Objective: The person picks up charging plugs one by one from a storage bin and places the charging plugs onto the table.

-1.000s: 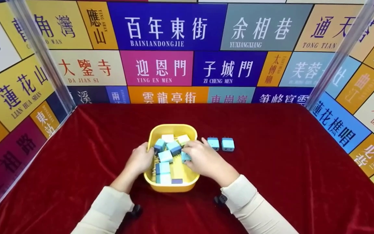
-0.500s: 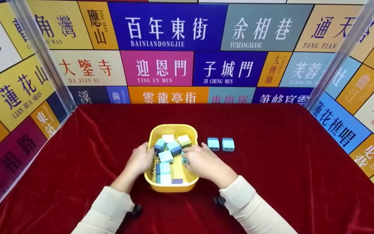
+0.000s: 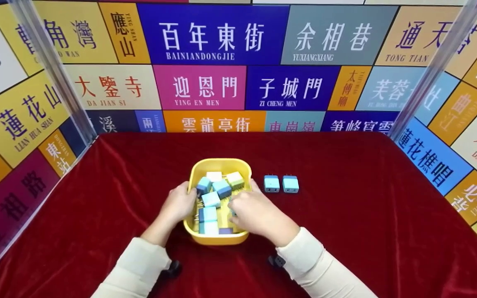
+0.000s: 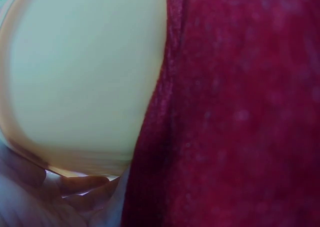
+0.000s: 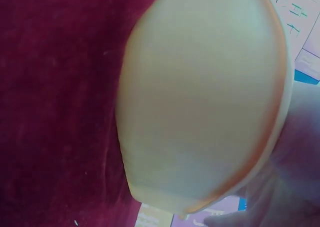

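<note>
A yellow plastic basin (image 3: 218,239) holds several small cube-shaped plug chargers, such as a light blue one (image 3: 211,199), a blue one (image 3: 222,189) and a yellow-green one (image 3: 235,179). My left hand (image 3: 182,201) grips the basin's left rim; in the left wrist view its fingers (image 4: 85,184) show under the basin wall (image 4: 85,87). Reaching over the right rim, my right hand (image 3: 255,211) pinches a light blue charger, mostly hidden behind the fingers, inside the basin. The right wrist view shows the outer basin wall (image 5: 200,97), with the hand (image 5: 300,142) over its rim.
Two light blue chargers with dark blue prong ends, a left one (image 3: 271,183) and a right one (image 3: 290,184), stand side by side right of the basin. Dark red velvet cloth (image 3: 346,215) covers the table. Panels printed with characters (image 3: 213,33) enclose the back and sides.
My right hand has moved slightly toward me and left inside the basin, and the charger in its fingers is more hidden. My left hand and the basin stay about where they were.
</note>
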Demonstrator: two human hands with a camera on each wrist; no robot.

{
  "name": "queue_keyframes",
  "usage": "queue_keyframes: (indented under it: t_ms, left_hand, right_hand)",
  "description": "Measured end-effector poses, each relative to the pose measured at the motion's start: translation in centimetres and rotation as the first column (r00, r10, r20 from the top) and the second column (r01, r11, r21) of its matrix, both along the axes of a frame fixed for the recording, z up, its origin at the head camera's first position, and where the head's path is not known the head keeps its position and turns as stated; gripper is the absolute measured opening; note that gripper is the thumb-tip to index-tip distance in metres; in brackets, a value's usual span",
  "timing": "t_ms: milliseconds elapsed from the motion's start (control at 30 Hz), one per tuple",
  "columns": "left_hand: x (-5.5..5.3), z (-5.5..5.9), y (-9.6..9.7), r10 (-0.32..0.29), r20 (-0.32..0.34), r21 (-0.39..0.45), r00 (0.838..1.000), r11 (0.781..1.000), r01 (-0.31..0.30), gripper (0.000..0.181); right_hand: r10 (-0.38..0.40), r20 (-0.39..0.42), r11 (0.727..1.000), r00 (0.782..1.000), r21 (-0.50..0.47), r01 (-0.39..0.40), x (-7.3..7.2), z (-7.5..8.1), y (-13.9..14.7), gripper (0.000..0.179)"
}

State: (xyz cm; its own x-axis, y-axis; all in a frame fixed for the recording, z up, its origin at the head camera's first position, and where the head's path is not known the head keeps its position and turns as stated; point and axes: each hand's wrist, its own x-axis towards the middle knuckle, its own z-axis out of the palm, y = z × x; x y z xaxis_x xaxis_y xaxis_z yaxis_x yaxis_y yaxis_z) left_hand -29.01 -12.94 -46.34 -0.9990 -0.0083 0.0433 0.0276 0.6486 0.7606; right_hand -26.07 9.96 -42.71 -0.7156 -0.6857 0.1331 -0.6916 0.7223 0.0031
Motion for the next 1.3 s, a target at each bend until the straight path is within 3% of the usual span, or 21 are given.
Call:
queue_keyframes:
  t_ms: [100, 233, 333, 400, 467, 567, 633, 700, 767, 833, 1000, 1033, 1300]
  left_hand:
    - [0.1, 0.1, 0.1, 0.005, 0.003, -0.01, 1.0, 1.0, -0.005, 0.032]
    - [0.0, 0.0, 0.1, 0.001, 0.01, -0.002, 1.0, 1.0, -0.001, 0.033]
    - [-0.2, -0.1, 0.0, -0.005, 0.01, 0.01, 1.0, 1.0, 0.005, 0.034]
    - [-1.2, -1.5, -0.6, -0.014, -0.03, -0.002, 0.999, 1.0, 0.013, 0.033]
    - [-1.2, -1.6, -0.7, -0.015, -0.036, -0.004, 0.999, 1.0, 0.015, 0.032]
    - [-1.2, -1.6, -0.6, -0.018, -0.038, -0.003, 0.999, 1.0, 0.018, 0.032]
    - [-0.2, -0.2, -0.2, -0.012, 0.0, 0.013, 1.0, 1.0, 0.012, 0.032]
    - [0.0, 0.0, -0.1, -0.01, 0.003, 0.012, 1.0, 1.0, 0.01, 0.032]
    - [0.1, 0.1, 0.0, -0.008, 0.008, 0.012, 1.0, 1.0, 0.008, 0.033]
    - [-0.3, -0.4, -0.3, -0.015, -0.01, 0.01, 1.0, 1.0, 0.015, 0.033]
    - [-0.3, -0.5, -0.3, -0.014, 0.0, 0.007, 1.0, 1.0, 0.014, 0.034]
    - [0.1, 0.1, 0.0, -0.004, 0.022, 0.006, 1.0, 1.0, 0.004, 0.034]
    - [0.1, 0.1, 0.0, -0.003, 0.012, 0.003, 1.0, 1.0, 0.003, 0.036]
  right_hand:
    - [0.046, -0.045, 0.998, 0.998, -0.036, -0.048, -0.3, -0.3, 0.0, 0.02]
    - [0.012, -0.004, 1.0, 1.0, -0.024, -0.012, -0.5, -0.6, 0.0, 0.03]
    - [-0.006, 0.009, 1.0, 1.0, 0.002, 0.006, -0.5, -0.7, -0.1, 0.027]
    - [0.0, 0.003, 1.0, 1.0, 0.01, 0.0, -0.5, -0.7, -0.1, 0.02]
    - [0.012, -0.006, 1.0, 1.0, 0.004, -0.012, -0.5, -0.7, -0.1, 0.014]
    - [0.032, 0.027, 0.999, 0.999, -0.043, -0.031, -0.4, -0.6, -0.2, 0.014]
    - [0.037, 0.067, 0.996, 0.997, -0.081, -0.031, -0.4, -0.7, -0.2, 0.019]
    - [0.029, 0.1, 0.994, 0.995, -0.107, -0.018, -0.4, -0.7, -0.3, 0.024]
    - [0.012, 0.093, 0.995, 0.996, -0.104, -0.002, -0.4, -0.8, -0.3, 0.027]
    - [-0.005, 0.05, 0.997, 0.999, -0.08, 0.009, -0.3, -0.9, -0.4, 0.028]
    - [-0.032, -0.057, 0.999, 0.998, 0.008, 0.032, -0.1, -0.8, -0.7, 0.018]
    - [-0.036, -0.059, 0.999, 0.998, 0.015, 0.037, -0.1, -0.8, -0.7, 0.016]
    - [-0.032, 0.025, 0.999, 0.999, -0.014, 0.032, 0.2, -0.5, -0.7, 0.02]
